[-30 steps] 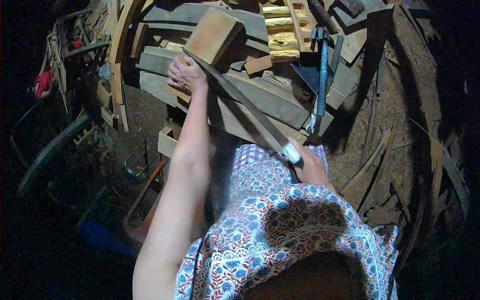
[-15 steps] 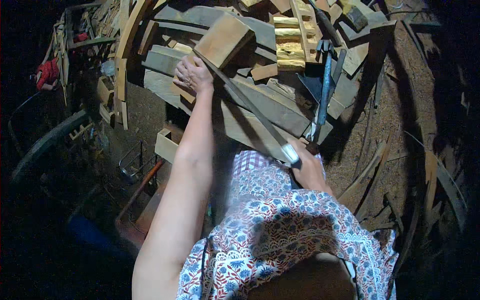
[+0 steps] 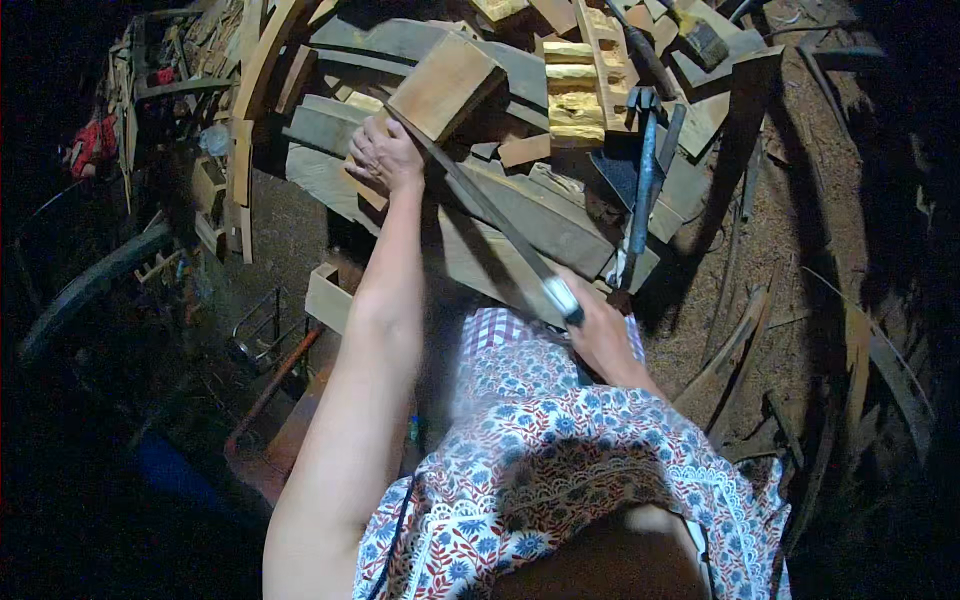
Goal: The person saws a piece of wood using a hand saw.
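Note:
My left hand [image 3: 388, 158] curls its fingers over a wooden piece [image 3: 368, 198] at the upper middle, against the near edge of a pale wooden block [image 3: 444, 82]; what lies under the palm is hidden. A long, narrow, flat metal tool [image 3: 480, 200] runs diagonally from beside those fingers along stacked grey boards [image 3: 530, 222]. My right hand [image 3: 600, 335] is closed round its handle [image 3: 560, 298], which has a white band, at the lower right of the boards, just above my patterned clothing.
A blue-handled tool [image 3: 643, 175], a slotted yellowish wooden piece [image 3: 576, 100] and offcuts [image 3: 525, 150] lie on the pile. A small wooden box [image 3: 330, 302] and an orange metal frame [image 3: 262, 400] are at lower left. Curved strips [image 3: 740, 340] lie on the right ground; red cloth [image 3: 92, 145] is far left.
My right hand has moved slightly up and left along the tool's line, toward the block. My left hand stays by the block. The whole view has shifted a little.

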Demonstrator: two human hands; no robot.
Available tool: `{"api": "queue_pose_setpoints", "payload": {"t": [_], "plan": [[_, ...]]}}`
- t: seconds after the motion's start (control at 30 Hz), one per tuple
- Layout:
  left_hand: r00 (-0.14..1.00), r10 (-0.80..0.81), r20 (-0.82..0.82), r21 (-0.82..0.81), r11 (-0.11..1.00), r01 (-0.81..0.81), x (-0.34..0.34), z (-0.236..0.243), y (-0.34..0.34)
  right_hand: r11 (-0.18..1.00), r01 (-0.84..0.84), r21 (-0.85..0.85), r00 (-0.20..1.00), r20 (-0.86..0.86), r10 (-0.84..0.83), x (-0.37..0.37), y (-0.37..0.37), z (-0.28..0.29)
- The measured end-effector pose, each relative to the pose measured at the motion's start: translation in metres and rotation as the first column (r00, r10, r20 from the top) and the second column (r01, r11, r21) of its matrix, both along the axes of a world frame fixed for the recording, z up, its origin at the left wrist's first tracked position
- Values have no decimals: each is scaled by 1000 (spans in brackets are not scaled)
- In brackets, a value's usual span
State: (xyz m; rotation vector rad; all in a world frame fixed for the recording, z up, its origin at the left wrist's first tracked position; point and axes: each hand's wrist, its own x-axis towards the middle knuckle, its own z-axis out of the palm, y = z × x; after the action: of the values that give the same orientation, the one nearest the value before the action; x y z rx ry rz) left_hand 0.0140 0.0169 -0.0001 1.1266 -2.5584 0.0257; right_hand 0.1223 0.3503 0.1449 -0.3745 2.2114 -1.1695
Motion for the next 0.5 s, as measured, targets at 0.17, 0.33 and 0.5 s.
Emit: {"api": "queue_pose_setpoints", "payload": {"t": [0.17, 0.33, 0.5], "plan": [[998, -54, -35, -60, 997, 52, 6, -1, -2, 996, 1, 94, 988, 156, -16, 7, 8, 6], [1000, 18, -12, -79, 997, -19, -3, -9, 5, 996, -27, 86, 993, 117, 17, -27, -33, -23], [993, 60, -104, -160, 984, -76, -5, -6, -8, 990, -95, 103, 995, 31, 92, -48, -32, -28]]}}
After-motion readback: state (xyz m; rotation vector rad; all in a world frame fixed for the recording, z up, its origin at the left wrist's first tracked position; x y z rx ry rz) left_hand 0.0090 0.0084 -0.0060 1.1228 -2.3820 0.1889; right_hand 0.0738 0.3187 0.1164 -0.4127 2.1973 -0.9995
